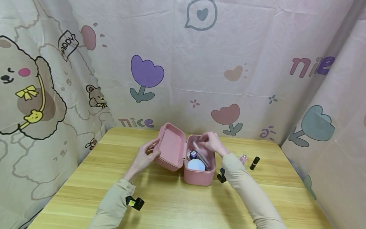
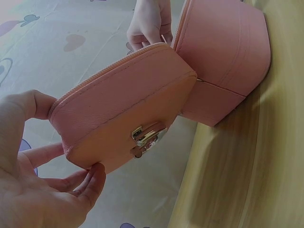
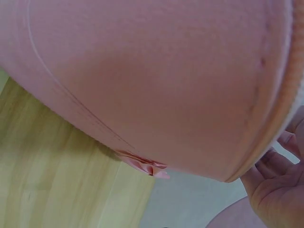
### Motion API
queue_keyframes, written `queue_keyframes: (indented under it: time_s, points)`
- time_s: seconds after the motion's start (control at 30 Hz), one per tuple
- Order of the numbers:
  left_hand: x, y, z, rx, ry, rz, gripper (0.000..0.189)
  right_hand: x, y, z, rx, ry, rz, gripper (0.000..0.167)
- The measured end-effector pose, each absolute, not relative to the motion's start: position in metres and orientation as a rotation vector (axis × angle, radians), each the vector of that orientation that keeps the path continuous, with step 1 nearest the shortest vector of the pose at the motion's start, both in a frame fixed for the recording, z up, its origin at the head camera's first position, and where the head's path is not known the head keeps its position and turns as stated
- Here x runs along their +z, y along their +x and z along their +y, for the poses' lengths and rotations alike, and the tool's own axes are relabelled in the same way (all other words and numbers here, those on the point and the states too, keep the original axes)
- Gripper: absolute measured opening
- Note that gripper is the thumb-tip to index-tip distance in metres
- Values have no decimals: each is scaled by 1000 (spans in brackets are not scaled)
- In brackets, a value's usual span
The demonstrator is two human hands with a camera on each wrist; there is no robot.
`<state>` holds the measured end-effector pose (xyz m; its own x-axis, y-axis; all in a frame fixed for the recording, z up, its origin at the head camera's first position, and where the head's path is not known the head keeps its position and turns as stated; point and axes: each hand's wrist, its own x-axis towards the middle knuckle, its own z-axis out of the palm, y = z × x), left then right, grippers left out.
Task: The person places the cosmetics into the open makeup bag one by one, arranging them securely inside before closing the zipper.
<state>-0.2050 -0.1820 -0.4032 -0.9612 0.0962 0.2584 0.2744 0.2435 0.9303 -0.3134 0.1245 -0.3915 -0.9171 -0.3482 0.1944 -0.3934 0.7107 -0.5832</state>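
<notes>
A pink zippered cosmetic case [image 1: 198, 178] stands on the table with its lid [image 1: 171, 144] tilted open to the left. My left hand [image 1: 145, 156] grips the outer edge of that lid. In the left wrist view, the thumb and fingers [image 2: 95, 187] pinch the lid's corners beside a metal handle [image 2: 148, 137]. My right hand [image 1: 211, 142] reaches over the back of the case, fingers bent down inside; I cannot tell whether they hold anything. Inside are a round white-topped item [image 1: 196, 164], a small dark blue jar [image 1: 193, 154] and a long translucent item [image 1: 201, 155].
To the right of the case are a small pink bottle [image 1: 243, 158] and a black tube [image 1: 254, 163], which looks like a lipstick. A printed cloth [image 1: 177, 79] hangs behind the wooden table [image 1: 171, 206]. A pink bow [image 3: 147, 166] sits on the case's side.
</notes>
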Motion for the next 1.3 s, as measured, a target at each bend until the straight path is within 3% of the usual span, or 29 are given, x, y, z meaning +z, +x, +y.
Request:
queue_keyframes:
  time_s: [0.37, 0.77, 1.0, 1.3]
  points:
    - [-402, -203, -182, -1811, -357, -2366, 59, -395, -302, 141, 1210, 517, -2591, 15]
    - [-402, -204, -182, -1811, -355, -2354, 59, -416, -266, 175, 1577, 285, -2355, 18]
    - [-404, -206, -183, -1811, -363, -2343, 59, -425, -254, 197, 1272, 103, -2478, 17]
    - [-405, -205, -183, -1800, -368, -2347, 59, -435, -237, 217, 741, 205, -2708, 17]
